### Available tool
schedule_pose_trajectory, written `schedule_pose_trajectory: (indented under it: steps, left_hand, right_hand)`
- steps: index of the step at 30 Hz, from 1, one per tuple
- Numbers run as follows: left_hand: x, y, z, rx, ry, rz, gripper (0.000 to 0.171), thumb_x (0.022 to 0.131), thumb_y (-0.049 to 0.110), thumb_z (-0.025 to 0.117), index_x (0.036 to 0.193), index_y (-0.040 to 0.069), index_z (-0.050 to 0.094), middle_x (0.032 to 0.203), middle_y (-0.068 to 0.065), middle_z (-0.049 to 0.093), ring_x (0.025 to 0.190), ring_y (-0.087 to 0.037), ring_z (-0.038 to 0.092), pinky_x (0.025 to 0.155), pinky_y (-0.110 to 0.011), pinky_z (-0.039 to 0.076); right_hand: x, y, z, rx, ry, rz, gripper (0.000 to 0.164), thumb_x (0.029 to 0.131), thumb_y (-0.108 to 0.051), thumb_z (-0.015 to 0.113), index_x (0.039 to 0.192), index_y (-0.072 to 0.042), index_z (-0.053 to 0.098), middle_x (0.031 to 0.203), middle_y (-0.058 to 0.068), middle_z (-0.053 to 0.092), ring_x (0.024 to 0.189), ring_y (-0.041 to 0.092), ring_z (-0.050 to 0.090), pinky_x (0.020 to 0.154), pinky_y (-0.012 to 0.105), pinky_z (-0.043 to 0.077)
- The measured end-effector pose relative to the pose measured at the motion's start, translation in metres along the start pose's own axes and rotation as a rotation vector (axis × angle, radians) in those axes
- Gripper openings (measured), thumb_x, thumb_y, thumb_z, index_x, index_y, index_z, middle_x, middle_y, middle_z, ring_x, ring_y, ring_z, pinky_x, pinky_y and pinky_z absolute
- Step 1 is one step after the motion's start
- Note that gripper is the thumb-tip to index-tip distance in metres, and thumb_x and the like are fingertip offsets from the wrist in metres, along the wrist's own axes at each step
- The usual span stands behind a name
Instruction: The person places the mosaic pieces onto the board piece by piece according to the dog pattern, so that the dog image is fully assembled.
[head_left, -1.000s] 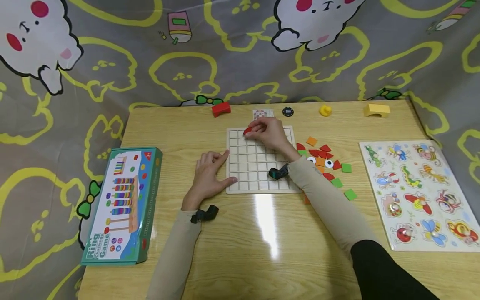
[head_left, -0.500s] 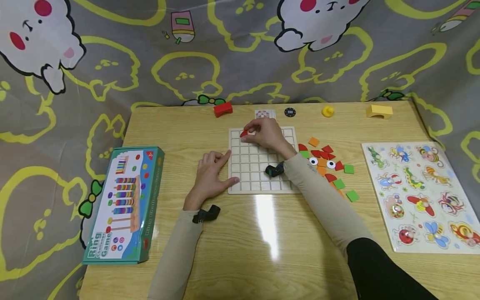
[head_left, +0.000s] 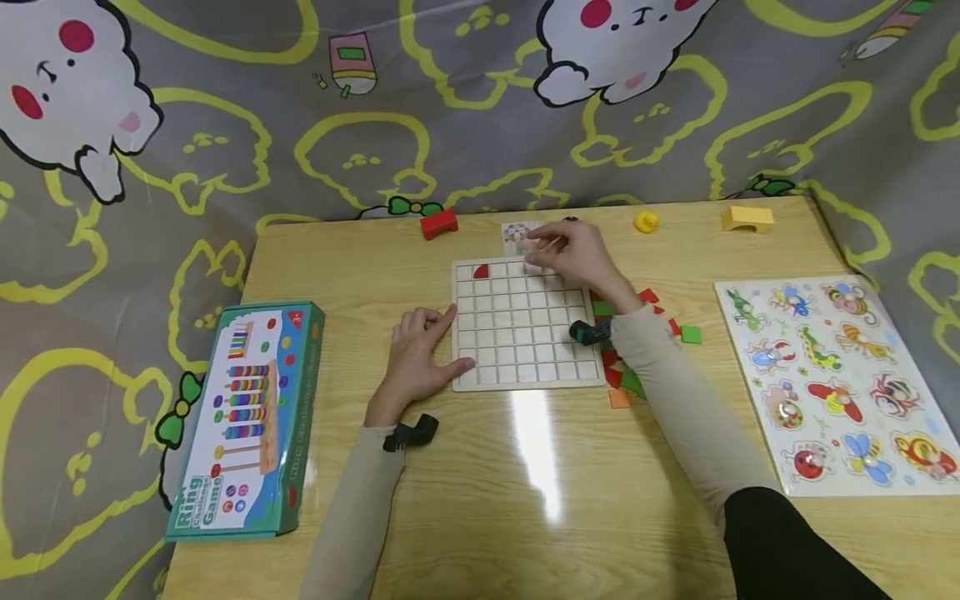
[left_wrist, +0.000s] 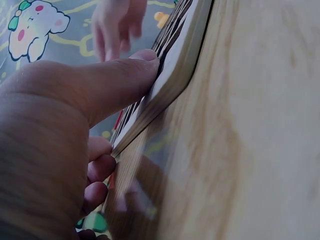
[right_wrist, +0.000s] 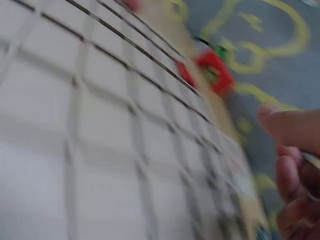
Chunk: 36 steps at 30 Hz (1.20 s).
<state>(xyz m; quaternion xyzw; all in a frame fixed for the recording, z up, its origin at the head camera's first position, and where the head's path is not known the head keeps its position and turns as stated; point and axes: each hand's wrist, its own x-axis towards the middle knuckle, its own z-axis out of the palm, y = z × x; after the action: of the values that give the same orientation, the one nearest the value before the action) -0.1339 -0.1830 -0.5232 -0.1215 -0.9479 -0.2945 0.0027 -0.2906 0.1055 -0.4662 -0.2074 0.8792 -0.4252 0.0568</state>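
A white gridded board (head_left: 517, 333) lies on the table in front of the person. One red quarter-round tile (head_left: 482, 271) sits in a cell of its far row, toward the left. The left hand (head_left: 414, 357) rests at the board's left edge; in the left wrist view its thumb (left_wrist: 125, 75) lies on the rim. Over the far right part of the board hovers the right hand (head_left: 577, 254), fingers loosely bent and nothing seen in them. Behind the board lies a patterned card (head_left: 516, 236), partly overlapped by the right fingertips.
Loose tiles, such as a green square (head_left: 691, 334) and an orange one (head_left: 619, 399), lie right of the board, partly under the right forearm. A red block (head_left: 438, 223), yellow duck (head_left: 646, 221) and yellow arch (head_left: 747, 218) line the back. An insect puzzle (head_left: 840, 383) and game box (head_left: 240, 417) flank them.
The right hand has let go of the red tile, which now lies in the far row, and has moved right and slightly back. The left hand has stayed at the board's edge.
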Motion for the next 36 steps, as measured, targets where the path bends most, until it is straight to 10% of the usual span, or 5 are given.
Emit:
schedule_pose_trajectory:
  steps: [8,23,36]
  left_hand:
    - [-0.006,-0.003,-0.003,-0.022,0.032,0.004,0.091,0.079,0.057,0.075,0.153,0.019,0.039,0.123,-0.006,0.043,0.11,-0.023,0.036,0.09,-0.041,0.027]
    - [-0.01,-0.004,-0.001,-0.077,-0.001,-0.021,0.094,0.079,0.056,0.076,0.153,0.015,0.037,0.12,-0.006,0.048,0.108,-0.023,0.038,0.085,-0.038,0.023]
    - [-0.003,0.006,-0.003,-0.066,-0.013,0.002,0.093,0.078,0.053,0.077,0.153,0.013,0.037,0.121,-0.005,0.049,0.108,-0.023,0.038,0.085,-0.038,0.023]
  right_hand:
    - [-0.041,0.034,-0.068,-0.221,-0.131,0.177,0.04,0.088,-0.021,0.075,0.123,-0.003,0.067,0.109,0.018,0.069,0.094,0.031,0.065,0.084,0.048,0.049]
    - [-0.058,0.042,-0.067,-0.28,-0.157,0.227,0.026,0.09,-0.014,0.072,0.108,-0.002,0.059,0.098,0.017,0.061,0.086,0.03,0.056,0.078,0.042,0.045]
    - [-0.037,0.011,-0.039,0.15,0.057,0.135,0.039,0.08,-0.035,0.082,0.111,-0.015,0.068,0.085,0.012,0.072,0.073,0.031,0.066,0.061,0.03,0.049]
